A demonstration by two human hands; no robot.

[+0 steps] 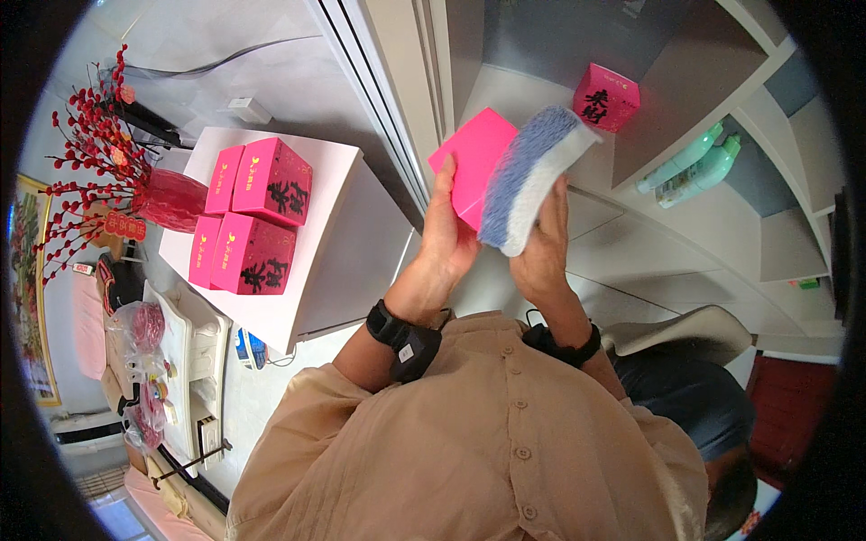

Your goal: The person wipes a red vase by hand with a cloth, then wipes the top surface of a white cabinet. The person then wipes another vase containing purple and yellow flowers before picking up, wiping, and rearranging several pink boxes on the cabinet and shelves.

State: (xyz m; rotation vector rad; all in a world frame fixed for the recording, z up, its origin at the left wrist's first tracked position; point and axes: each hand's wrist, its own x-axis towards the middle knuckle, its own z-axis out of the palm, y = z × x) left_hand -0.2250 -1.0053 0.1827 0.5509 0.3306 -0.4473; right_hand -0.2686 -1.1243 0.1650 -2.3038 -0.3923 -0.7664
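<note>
Held up in front of my chest is a bright pink box point(474, 162), and my left hand point(449, 225) is closed round its near left side. My right hand point(544, 252) grips a fuzzy blue-and-white cloth point(532, 180) from behind and below. The cloth lies against the box's right side and hides part of it; most of my right fingers are covered by it. Another pink box point(607, 97) with black lettering stands on the shelf point(523, 86) beyond my hands.
To the left, several stacked pink boxes point(262, 257) sit on a white cabinet point(316, 234) beside a red vase point(171, 198) of red-berry branches. Green bottles point(699, 171) occupy a shelf at right. Behind me on the right are a chair point(686, 334) and a person in dark clothes point(686, 397).
</note>
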